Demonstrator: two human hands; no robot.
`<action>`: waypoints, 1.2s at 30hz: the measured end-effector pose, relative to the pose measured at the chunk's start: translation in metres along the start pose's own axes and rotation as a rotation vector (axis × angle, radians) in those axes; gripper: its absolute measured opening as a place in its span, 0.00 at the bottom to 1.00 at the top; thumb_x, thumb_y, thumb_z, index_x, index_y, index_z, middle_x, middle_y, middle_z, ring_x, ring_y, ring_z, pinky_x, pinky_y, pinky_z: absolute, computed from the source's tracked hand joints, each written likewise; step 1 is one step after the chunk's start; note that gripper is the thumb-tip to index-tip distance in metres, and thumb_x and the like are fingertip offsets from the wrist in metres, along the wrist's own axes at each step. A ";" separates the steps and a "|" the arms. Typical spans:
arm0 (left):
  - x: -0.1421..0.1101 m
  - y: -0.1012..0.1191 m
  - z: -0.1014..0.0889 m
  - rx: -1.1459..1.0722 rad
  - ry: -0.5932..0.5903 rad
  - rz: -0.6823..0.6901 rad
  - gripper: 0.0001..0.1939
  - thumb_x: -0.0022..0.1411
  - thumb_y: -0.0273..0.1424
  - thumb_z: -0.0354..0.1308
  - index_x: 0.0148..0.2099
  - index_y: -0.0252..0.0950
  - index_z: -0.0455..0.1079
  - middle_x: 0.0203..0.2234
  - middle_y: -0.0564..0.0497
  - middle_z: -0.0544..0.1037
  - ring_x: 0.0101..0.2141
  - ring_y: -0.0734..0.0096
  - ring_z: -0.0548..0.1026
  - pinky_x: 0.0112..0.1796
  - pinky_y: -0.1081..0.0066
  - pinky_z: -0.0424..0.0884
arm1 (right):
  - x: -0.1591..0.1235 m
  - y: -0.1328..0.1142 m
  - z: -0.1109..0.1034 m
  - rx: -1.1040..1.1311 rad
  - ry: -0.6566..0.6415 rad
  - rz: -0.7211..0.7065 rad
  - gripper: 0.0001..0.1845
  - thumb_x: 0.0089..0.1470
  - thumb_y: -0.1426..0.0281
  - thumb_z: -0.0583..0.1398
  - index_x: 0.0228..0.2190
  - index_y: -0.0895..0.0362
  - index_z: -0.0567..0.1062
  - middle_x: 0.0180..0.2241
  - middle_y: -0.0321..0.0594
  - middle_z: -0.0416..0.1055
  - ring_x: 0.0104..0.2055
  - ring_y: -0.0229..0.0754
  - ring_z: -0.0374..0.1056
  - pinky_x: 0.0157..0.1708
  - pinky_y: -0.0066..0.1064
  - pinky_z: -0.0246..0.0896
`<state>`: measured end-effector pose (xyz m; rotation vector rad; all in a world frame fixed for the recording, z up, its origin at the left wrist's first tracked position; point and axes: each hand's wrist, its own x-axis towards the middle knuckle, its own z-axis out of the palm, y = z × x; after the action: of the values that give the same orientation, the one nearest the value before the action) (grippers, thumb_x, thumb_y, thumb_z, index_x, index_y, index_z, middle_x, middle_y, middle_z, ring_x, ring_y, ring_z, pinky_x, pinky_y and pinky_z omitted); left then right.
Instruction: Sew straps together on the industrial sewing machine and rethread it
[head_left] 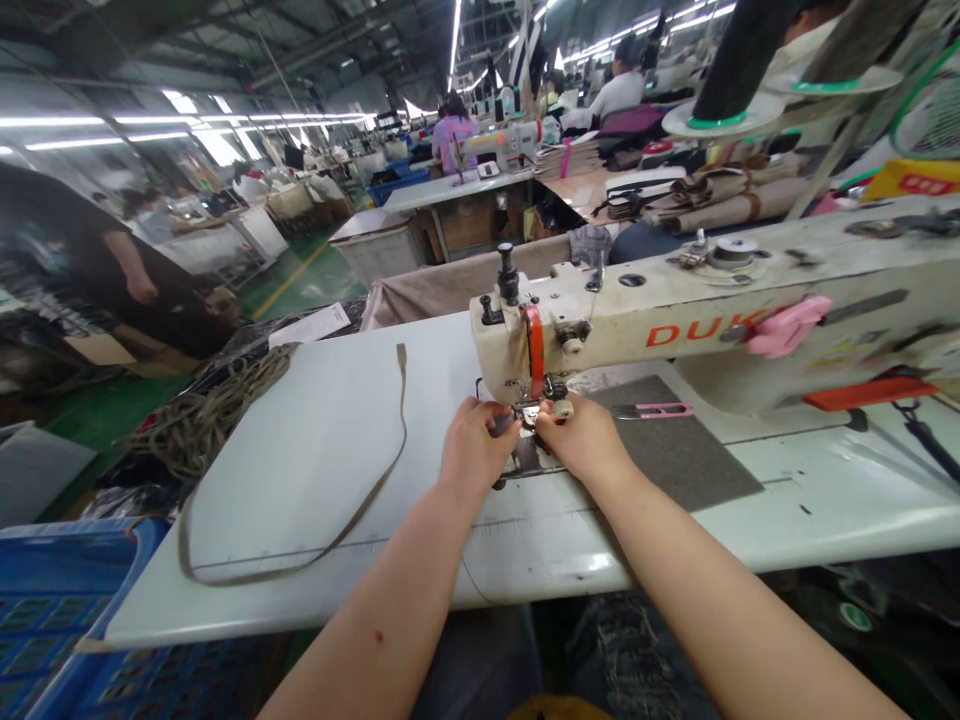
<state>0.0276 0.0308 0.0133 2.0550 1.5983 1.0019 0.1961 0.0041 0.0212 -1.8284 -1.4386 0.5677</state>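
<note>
Both hands meet at the needle area of a white sewing machine (622,345) with orange lettering. My left hand (474,450) is closed just left of the presser foot (529,413), thumb and fingers pinched together. On the foot's other side my right hand (589,440) is also closed, its fingertips pinched close to the metal. Whatever either pinch holds is too small or hidden to make out. A narrow grey-brown strap (367,500) curves over the white table (322,440) to the left. Thread snips with pink handles (664,410) lie on a grey mat (682,465) to the right.
A blue plastic basket (67,600) stands at the table's lower left. Bundled straps (202,400) pile beyond the left edge. A blurred person in dark clothes (90,260) is at far left. Dark thread cones (739,70) rise behind the machine; other workers sit farther back.
</note>
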 end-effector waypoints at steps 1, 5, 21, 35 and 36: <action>0.000 -0.001 0.000 -0.022 -0.004 0.003 0.08 0.55 0.23 0.71 0.38 0.36 0.80 0.30 0.55 0.70 0.27 0.75 0.69 0.32 0.73 0.68 | 0.000 0.000 -0.001 0.003 0.015 -0.002 0.02 0.49 0.68 0.61 0.26 0.53 0.72 0.22 0.35 0.73 0.26 0.41 0.69 0.28 0.29 0.53; 0.001 -0.003 -0.001 -0.131 -0.012 -0.012 0.09 0.55 0.18 0.66 0.38 0.36 0.78 0.34 0.53 0.73 0.26 0.78 0.70 0.31 0.75 0.70 | 0.003 0.004 -0.008 0.142 0.080 0.057 0.02 0.49 0.69 0.58 0.30 0.52 0.70 0.22 0.34 0.72 0.26 0.42 0.71 0.28 0.29 0.57; 0.013 -0.018 -0.007 -0.482 0.035 -0.315 0.14 0.56 0.19 0.69 0.44 0.35 0.76 0.40 0.49 0.81 0.33 0.71 0.82 0.33 0.75 0.77 | -0.011 0.004 -0.059 1.284 0.317 0.321 0.15 0.36 0.73 0.68 0.26 0.55 0.68 0.29 0.39 0.76 0.29 0.35 0.72 0.18 0.17 0.58; 0.010 -0.014 0.011 -0.568 -0.088 -0.231 0.11 0.55 0.21 0.72 0.39 0.35 0.76 0.39 0.49 0.78 0.32 0.72 0.80 0.36 0.73 0.80 | -0.108 -0.008 -0.087 1.097 0.092 0.435 0.22 0.38 0.64 0.76 0.28 0.55 0.70 0.20 0.26 0.58 0.17 0.25 0.48 0.14 0.18 0.42; 0.010 -0.015 0.012 -0.564 -0.085 -0.217 0.11 0.55 0.20 0.71 0.39 0.35 0.76 0.40 0.49 0.78 0.32 0.73 0.80 0.37 0.73 0.80 | -0.114 -0.007 -0.088 1.086 0.065 0.449 0.22 0.39 0.63 0.76 0.28 0.55 0.71 0.20 0.26 0.58 0.17 0.25 0.47 0.14 0.18 0.41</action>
<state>0.0269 0.0461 -0.0022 1.4915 1.2728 1.1100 0.2233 -0.1275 0.0717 -1.2090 -0.4349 1.1993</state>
